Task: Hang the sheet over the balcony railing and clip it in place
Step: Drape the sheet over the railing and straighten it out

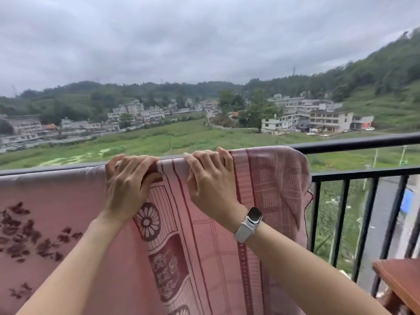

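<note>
A pink sheet (268, 185) with dark red flower and stripe patterns hangs over the black balcony railing (354, 144), covering it from the left edge to about two thirds across. My left hand (129, 180) lies on the covered top rail with its fingers curled over the cloth. Right beside it, my right hand (209, 178), with a white watch on the wrist, has its fingers curled over the cloth and rail too. The sheet's right end bunches and droops past the rail. No clip is in view.
Bare black rail and vertical bars (341, 221) continue to the right of the sheet. A brown wooden table corner (400, 280) stands at the lower right. Beyond the railing lie green fields, buildings and hills far below.
</note>
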